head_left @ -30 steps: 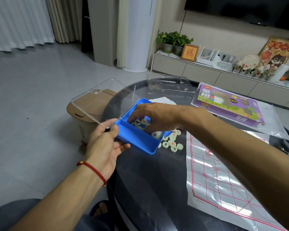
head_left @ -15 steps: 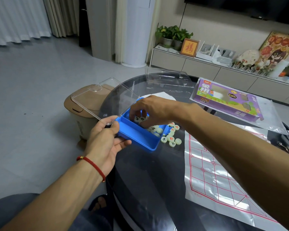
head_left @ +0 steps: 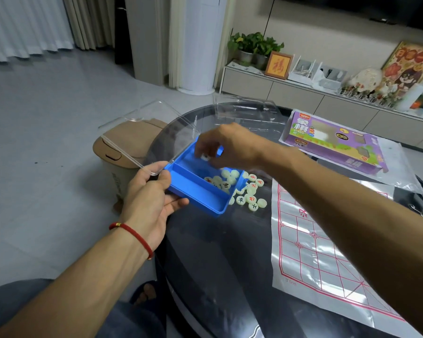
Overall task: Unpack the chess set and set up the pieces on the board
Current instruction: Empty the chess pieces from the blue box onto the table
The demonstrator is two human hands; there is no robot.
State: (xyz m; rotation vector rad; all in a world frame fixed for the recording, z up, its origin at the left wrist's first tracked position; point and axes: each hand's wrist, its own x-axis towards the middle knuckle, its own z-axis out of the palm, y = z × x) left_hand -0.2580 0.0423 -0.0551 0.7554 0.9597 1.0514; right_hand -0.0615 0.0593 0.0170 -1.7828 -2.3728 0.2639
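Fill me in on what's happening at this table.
A person is emptying a chess set. The left hand holds the tilted blue box at its corner, clear lid open. The right hand reaches into it, fingers around a piece. Round pieces lie spilled beside the box, none yet on the paper board.

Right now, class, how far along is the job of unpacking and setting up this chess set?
Done: the board sheet lies unfolded, and the purple box is set aside. In hand: the left hand tilts the blue case, some pieces have spilled onto the table, and the right hand reaches inside. Left: no pieces are on the board.
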